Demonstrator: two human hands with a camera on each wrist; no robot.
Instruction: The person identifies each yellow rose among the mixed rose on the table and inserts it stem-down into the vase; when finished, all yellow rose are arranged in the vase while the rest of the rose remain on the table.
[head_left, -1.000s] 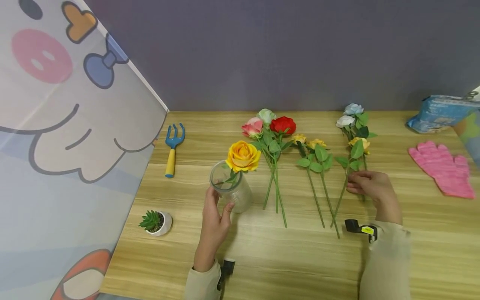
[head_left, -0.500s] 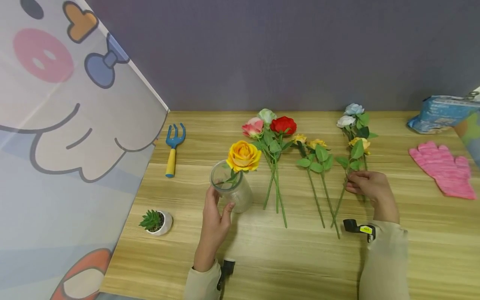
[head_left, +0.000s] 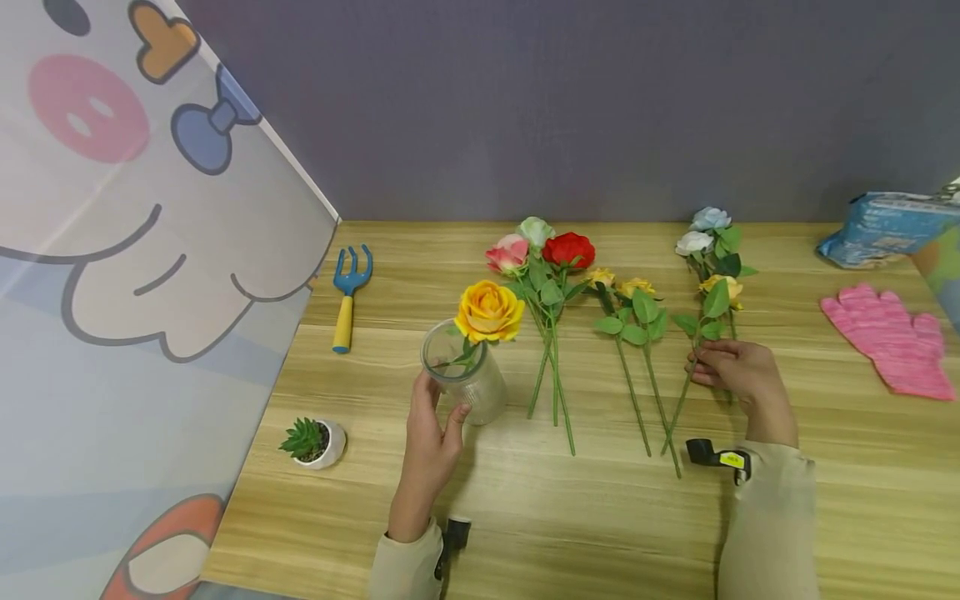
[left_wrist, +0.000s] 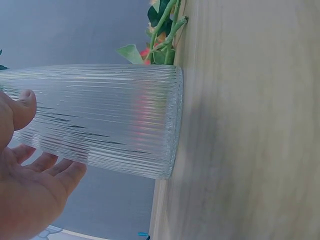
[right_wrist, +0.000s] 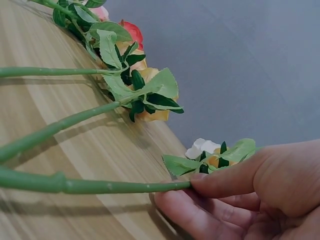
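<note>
My left hand [head_left: 433, 437] grips a clear ribbed glass vase [head_left: 486, 396], its thumb on one side and fingers on the other. The vase's base meets the table in the left wrist view. One large yellow-orange rose [head_left: 489, 312] stands in it, the bloom leaning over the rim. On the right, my right hand [head_left: 744, 371] pinches the green stem [right_wrist: 120, 187] of a yellow rose [head_left: 724, 290] between thumb and fingers, below its leaves. That stem lies low over the table, crossing another rose's stem. White [head_left: 693, 242] and light blue [head_left: 710, 218] roses lie just behind it.
Red [head_left: 568, 249], pink [head_left: 507, 252] and pale green [head_left: 536, 231] roses lie mid-table, beside two smaller yellow roses [head_left: 636, 287]. A toy garden fork [head_left: 345, 308] and potted succulent [head_left: 330, 446] are left. A pink glove [head_left: 888, 342] and blue bag [head_left: 881, 229] are right.
My right hand has shifted slightly left along the table, its fingers coming closer round the yellow rose's stem. The left hand and the vase have stayed in place.
</note>
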